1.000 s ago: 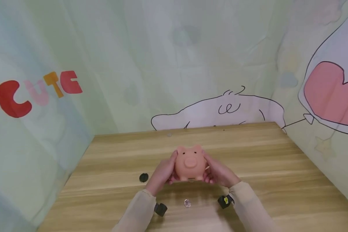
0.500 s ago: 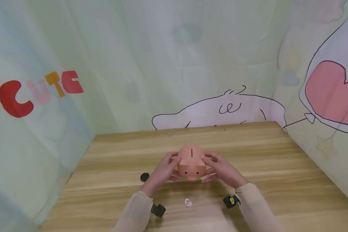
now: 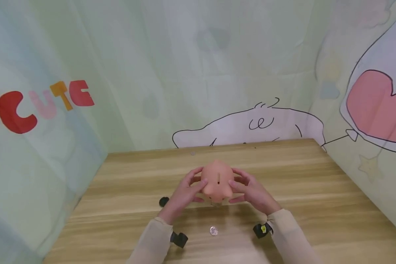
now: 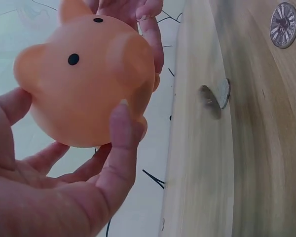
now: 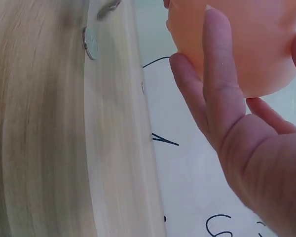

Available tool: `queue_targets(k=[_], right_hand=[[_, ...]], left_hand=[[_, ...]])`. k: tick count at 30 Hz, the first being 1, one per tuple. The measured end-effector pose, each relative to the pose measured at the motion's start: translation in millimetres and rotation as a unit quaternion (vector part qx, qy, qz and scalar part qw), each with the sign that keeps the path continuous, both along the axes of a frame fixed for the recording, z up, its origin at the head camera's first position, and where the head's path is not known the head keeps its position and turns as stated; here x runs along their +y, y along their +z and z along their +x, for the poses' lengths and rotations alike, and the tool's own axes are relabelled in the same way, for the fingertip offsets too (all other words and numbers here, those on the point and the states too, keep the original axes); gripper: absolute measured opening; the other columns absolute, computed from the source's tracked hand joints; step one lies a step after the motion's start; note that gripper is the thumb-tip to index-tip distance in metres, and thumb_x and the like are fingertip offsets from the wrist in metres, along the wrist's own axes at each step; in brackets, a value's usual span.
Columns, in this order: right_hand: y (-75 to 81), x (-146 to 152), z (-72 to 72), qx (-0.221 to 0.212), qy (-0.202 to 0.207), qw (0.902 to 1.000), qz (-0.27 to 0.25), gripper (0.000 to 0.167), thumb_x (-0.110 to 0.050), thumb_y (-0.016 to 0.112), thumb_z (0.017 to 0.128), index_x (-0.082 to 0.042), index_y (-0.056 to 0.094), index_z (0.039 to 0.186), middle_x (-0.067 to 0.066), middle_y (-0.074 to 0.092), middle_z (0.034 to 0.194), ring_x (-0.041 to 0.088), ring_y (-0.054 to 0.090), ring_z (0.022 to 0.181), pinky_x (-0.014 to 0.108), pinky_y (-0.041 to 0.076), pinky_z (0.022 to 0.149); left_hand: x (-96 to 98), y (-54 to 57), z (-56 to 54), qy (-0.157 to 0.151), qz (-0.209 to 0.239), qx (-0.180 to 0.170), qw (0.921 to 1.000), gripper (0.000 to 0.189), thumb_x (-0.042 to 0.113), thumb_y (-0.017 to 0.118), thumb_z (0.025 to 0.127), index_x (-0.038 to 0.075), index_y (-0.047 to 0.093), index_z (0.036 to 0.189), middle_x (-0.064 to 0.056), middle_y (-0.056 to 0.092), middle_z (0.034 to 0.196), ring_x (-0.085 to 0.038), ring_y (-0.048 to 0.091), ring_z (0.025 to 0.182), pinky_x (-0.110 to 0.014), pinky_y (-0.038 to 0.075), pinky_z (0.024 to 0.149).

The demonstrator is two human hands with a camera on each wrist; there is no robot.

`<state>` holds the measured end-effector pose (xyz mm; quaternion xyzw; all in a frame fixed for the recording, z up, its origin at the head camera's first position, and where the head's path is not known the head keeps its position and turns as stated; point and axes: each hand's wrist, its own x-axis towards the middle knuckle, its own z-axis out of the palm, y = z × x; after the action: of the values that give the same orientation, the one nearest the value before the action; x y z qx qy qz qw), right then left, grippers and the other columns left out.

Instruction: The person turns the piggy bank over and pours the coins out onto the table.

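Observation:
A pink piggy bank (image 3: 217, 179) is held above the table between both hands, tipped so that its top slot faces the head camera. My left hand (image 3: 183, 192) grips one side, with the thumb near an ear and the fingers spread round the body. On the opposite side my right hand (image 3: 253, 192) grips it the same way. The left wrist view shows its snout and eyes; its underside is hidden. Just beneath the snout is a blurred coin (image 4: 210, 102). A silver coin (image 3: 213, 230) lies on the table nearer the person.
Left of the left hand lies a black round plug (image 3: 164, 201), partly behind the wrist. Another small coin (image 3: 193, 153) is near the far edge of the wooden table (image 3: 125, 179). Printed cloth (image 3: 145, 73) hangs behind and at the sides.
The piggy bank has tipped forward: its face showed a second ago, and now its top and slot do. Both hands have shifted their hold with it. A blurred coin now shows under the snout.

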<state>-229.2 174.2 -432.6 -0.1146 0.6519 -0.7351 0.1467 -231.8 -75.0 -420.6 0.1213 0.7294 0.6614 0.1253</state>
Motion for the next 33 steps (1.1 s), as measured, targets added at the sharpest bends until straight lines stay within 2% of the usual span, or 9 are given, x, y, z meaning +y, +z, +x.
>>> queue_targets(k=[5,9,12,16,20,22,24,28,33], right_hand=[[-2.1,0,0.7,-0.023,0.002,0.9996,0.019,0.066,-0.032,0.061,0.100,-0.001,0.031,0.151,0.026,0.050,0.136,0.026,0.068,0.096,0.042,0.059,0.071],[-2.6,1,-0.7,-0.049,-0.005,0.9979,0.043,0.066,-0.047,0.052,0.102,-0.001,0.038,0.147,0.016,0.063,0.112,0.019,0.069,0.081,0.029,0.055,0.057],[-1.2,0,-1.6,-0.075,-0.006,0.9954,0.061,0.066,-0.058,0.047,0.100,0.000,0.052,0.131,0.007,0.065,0.087,0.013,0.063,0.067,0.022,0.046,0.047],[0.8,-4,-1.2,-0.090,-0.009,0.9931,0.074,0.068,-0.068,0.040,0.096,-0.003,0.060,0.100,0.002,0.057,0.065,0.009,0.050,0.054,0.018,0.034,0.042],[-1.0,-10,1.5,-0.103,0.002,0.9919,0.074,0.074,-0.075,0.033,0.093,-0.007,0.061,0.083,0.002,0.057,0.057,0.007,0.042,0.044,0.017,0.026,0.038],[-2.9,-12,3.2,-0.110,0.006,0.9907,0.079,0.077,-0.077,0.031,0.093,-0.008,0.063,0.080,0.002,0.057,0.055,0.005,0.039,0.041,0.017,0.024,0.037],[-4.8,-13,4.7,-0.116,0.010,0.9893,0.088,0.080,-0.078,0.029,0.092,-0.008,0.065,0.078,0.002,0.056,0.053,0.005,0.038,0.040,0.017,0.024,0.036],[-5.7,-13,5.5,-0.123,0.011,0.9863,0.109,0.082,-0.079,0.028,0.091,-0.008,0.066,0.079,0.002,0.056,0.053,0.005,0.038,0.040,0.016,0.024,0.035],[-2.8,-9,2.9,-0.121,0.014,0.9864,0.110,0.083,-0.080,0.028,0.091,-0.007,0.065,0.083,0.001,0.056,0.054,0.003,0.037,0.040,0.015,0.023,0.036]], left_hand=[[-0.8,-2.3,1.9,-0.001,-0.001,-0.018,0.9998,0.062,0.042,0.058,0.100,0.016,0.038,0.152,-0.019,0.056,0.130,-0.028,0.065,0.094,-0.041,0.058,0.073],[-1.2,-2.0,3.0,-0.005,0.002,-0.034,0.9994,0.062,0.044,0.055,0.101,0.011,0.040,0.150,-0.018,0.061,0.117,-0.026,0.064,0.082,-0.036,0.058,0.067],[0.0,-1.5,2.9,0.002,-0.014,-0.046,0.9989,0.066,0.054,0.054,0.098,0.008,0.047,0.144,-0.014,0.062,0.103,-0.020,0.057,0.068,-0.030,0.054,0.060],[3.9,-1.9,1.9,0.010,-0.042,-0.062,0.9971,0.072,0.069,0.049,0.093,0.004,0.060,0.123,-0.009,0.063,0.083,-0.013,0.047,0.053,-0.026,0.045,0.051],[9.3,-2.6,3.7,0.023,-0.071,-0.075,0.9943,0.078,0.077,0.041,0.090,0.003,0.066,0.084,-0.005,0.062,0.063,-0.010,0.042,0.043,-0.023,0.038,0.043],[11.8,-3.5,5.9,0.033,-0.091,-0.078,0.9923,0.081,0.079,0.037,0.089,0.005,0.061,0.067,-0.004,0.058,0.055,-0.010,0.040,0.040,-0.023,0.036,0.040],[13.9,-4.6,8.0,0.042,-0.109,-0.079,0.9901,0.083,0.080,0.034,0.089,0.007,0.056,0.056,-0.003,0.055,0.049,-0.009,0.040,0.039,-0.023,0.034,0.039],[15.9,-4.5,10.3,0.044,-0.129,-0.079,0.9875,0.083,0.080,0.030,0.090,0.010,0.052,0.052,-0.001,0.052,0.046,-0.009,0.039,0.038,-0.022,0.034,0.038],[18.1,-0.9,7.7,0.045,-0.126,-0.082,0.9877,0.082,0.081,0.030,0.090,0.010,0.053,0.056,-0.002,0.053,0.049,-0.009,0.039,0.039,-0.022,0.034,0.039]])
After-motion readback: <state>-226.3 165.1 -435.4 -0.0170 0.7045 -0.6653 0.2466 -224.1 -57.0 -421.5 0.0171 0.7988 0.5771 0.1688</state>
